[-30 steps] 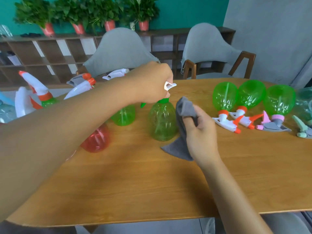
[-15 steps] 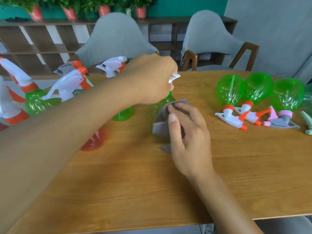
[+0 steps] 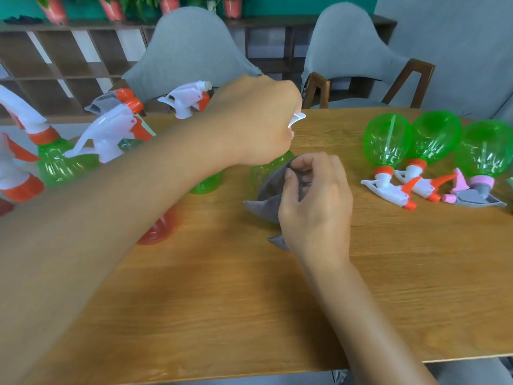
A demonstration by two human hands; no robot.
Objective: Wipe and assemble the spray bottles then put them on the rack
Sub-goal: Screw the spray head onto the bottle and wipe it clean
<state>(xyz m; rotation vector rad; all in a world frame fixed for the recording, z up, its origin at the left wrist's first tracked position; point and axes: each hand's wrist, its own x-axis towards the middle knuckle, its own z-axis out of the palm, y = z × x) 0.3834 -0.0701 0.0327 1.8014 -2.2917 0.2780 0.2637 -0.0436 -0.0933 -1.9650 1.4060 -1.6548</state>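
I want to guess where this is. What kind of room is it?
Probably a meeting or dining room: a long wooden table, grey chairs pulled up to it, and a shelf with potted plants behind.

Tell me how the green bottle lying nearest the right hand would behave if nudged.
The green bottle looks empty and clear, so probably light. Its rounded body might roll, though the white trigger head resting on the table likely checks that.

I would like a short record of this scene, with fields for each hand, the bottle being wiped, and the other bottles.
left hand: grips the white spray head of the upright green bottle
right hand: holds the grey cloth against that bottle
lying bottles: three green ones on the table, right side
standing bottles: several at left, with white and orange heads
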